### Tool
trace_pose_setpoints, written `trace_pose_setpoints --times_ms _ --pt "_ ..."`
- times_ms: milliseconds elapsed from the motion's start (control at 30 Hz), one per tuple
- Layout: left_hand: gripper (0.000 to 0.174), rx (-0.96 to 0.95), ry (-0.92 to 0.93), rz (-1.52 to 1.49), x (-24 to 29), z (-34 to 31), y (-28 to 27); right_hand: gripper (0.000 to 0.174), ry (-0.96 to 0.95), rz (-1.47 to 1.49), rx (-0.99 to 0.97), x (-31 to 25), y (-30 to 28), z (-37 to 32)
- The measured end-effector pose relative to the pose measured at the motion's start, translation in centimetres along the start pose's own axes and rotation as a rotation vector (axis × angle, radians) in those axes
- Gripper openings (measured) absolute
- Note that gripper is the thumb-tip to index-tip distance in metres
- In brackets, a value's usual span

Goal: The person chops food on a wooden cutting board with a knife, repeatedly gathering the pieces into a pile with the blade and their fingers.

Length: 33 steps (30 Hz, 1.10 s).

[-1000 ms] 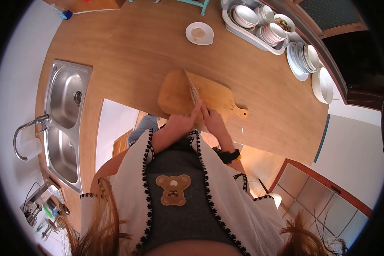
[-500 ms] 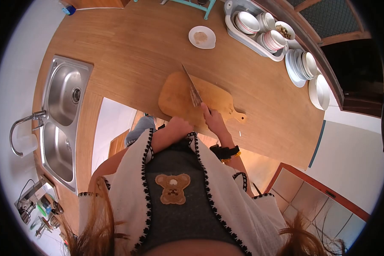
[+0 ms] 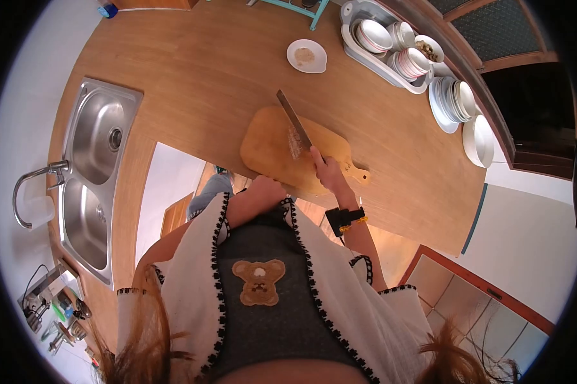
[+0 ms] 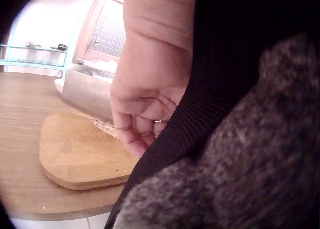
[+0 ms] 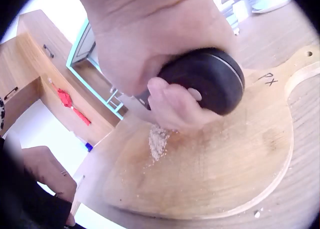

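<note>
A knife [image 3: 293,116] with a dark handle [image 5: 215,81] is gripped by my right hand [image 3: 327,173], its blade slanting over a wooden cutting board [image 3: 269,137]. On the board, left of the blade in the head view, lies a small pile of pale crumbs [image 3: 294,144], also visible in the right wrist view as a loose heap [image 5: 158,142]. My left hand [image 3: 265,192] hangs by the board's near edge, against the body, its fingers [image 4: 131,134] loosely curled around nothing.
Beyond the board stands a small white dish [image 3: 306,56] with pale powder. At the back right are a dish rack [image 3: 391,75] of bowls, stacked plates [image 3: 443,105] and a white container [image 3: 479,142]. A double sink [image 3: 87,211] is at the left.
My left hand has drawn back from the blade to the body. The right hand has shifted right with the knife, baring the crumbs beside the blade.
</note>
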State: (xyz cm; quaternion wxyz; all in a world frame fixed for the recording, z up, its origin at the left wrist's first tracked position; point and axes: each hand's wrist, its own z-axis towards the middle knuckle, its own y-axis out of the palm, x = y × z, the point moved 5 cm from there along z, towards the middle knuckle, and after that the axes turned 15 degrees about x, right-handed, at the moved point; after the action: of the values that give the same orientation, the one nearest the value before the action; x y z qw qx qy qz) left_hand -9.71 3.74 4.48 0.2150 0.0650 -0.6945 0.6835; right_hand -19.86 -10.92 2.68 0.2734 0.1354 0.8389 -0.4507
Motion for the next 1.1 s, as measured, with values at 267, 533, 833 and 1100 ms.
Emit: trace_pose_setpoints --times_ms 267,533,833,1100 --pt "0.012 0.021 -0.01 -0.033 -0.3 -0.4 0.4 0.078 -0.01 -0.076 -0.005 0.2 0.7 0.5" --pt "0.012 -0.024 -0.043 -0.014 0.0 -0.8 -0.5 0.075 -0.111 -0.143 0.056 -2.3 -1.4 0.3" --pt "0.011 0.031 -0.069 -0.034 -0.5 -1.2 0.3 0.074 -0.108 -0.192 0.07 -0.8 -1.5 0.9" --pt "0.012 0.077 -0.034 -0.066 -0.5 -1.3 1.0 0.067 -0.182 -0.189 0.052 -1.5 -0.8 -2.9"
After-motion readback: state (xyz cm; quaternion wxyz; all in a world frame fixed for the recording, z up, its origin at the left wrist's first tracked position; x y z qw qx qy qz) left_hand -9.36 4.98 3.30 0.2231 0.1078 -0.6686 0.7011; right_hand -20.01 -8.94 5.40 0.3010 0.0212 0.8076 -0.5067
